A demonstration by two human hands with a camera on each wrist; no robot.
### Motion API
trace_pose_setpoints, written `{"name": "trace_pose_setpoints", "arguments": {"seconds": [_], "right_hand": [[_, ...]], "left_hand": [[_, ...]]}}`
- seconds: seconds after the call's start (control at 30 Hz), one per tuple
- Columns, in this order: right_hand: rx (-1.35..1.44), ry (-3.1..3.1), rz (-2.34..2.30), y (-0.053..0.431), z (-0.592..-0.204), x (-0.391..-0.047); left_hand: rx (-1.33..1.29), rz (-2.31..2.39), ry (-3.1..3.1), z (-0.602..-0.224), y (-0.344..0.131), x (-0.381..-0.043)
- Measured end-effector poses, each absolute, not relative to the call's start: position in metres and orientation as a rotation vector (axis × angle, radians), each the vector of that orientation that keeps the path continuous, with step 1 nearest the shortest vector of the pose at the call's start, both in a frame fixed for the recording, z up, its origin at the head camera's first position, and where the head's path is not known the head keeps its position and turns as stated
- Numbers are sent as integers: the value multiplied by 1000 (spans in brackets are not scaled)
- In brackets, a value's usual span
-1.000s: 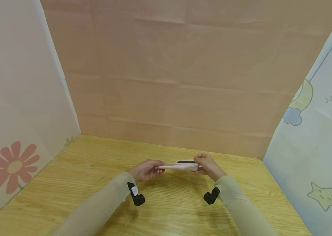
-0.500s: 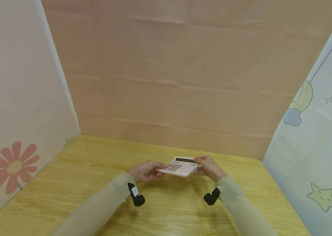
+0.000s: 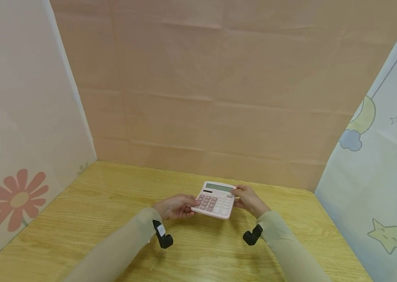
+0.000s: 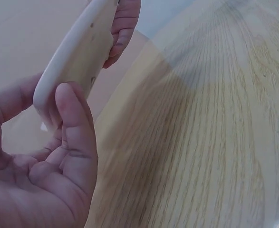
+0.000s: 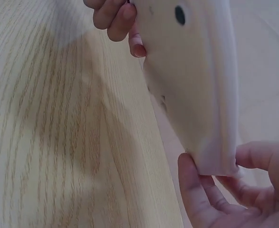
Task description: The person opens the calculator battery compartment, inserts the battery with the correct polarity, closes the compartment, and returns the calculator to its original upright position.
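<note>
A pink calculator point(image 3: 216, 199) is held above the table between both hands, its keys and grey display turned up toward the head camera. At its left edge, my left hand point(image 3: 178, 206) pinches it with the thumb on top and fingers beneath. My right hand point(image 3: 250, 200) grips the upper right side, thumb near the display. In the left wrist view the calculator's pale side point(image 4: 68, 52) sits between thumb and fingers of the left hand point(image 4: 49, 156). The right wrist view shows its underside point(image 5: 187, 80), with the right hand point(image 5: 239, 185) pinching a corner.
Below lies a wood-grain table point(image 3: 198, 250). A brown paper-like backdrop point(image 3: 198, 98) rises behind it. Patterned panels stand at the left, with a red flower point(image 3: 18, 199), and at the right, with a star point(image 3: 390, 235). A small black device point(image 3: 163, 234) is on each wrist.
The calculator has tilted from nearly edge-on to face the head camera, so its keys and display now show. Both hands keep their hold and have barely shifted.
</note>
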State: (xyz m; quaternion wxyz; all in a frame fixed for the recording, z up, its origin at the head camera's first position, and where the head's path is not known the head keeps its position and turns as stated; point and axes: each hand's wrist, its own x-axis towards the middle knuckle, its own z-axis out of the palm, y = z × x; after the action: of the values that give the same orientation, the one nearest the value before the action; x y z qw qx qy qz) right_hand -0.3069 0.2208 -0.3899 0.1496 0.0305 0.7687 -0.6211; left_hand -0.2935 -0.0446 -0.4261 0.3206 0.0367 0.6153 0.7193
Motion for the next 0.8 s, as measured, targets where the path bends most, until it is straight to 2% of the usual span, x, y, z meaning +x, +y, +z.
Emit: {"name": "trace_pose_setpoints", "arguments": {"seconds": [0.33,0.8], "right_hand": [[31,2210,-1826,219,-392,-306],[140,2113,-1884,220,-391,-305]], "left_hand": [[96,1909,1609,-426,-44,-291],[84,1922,1560,-428,-44,-292]]}}
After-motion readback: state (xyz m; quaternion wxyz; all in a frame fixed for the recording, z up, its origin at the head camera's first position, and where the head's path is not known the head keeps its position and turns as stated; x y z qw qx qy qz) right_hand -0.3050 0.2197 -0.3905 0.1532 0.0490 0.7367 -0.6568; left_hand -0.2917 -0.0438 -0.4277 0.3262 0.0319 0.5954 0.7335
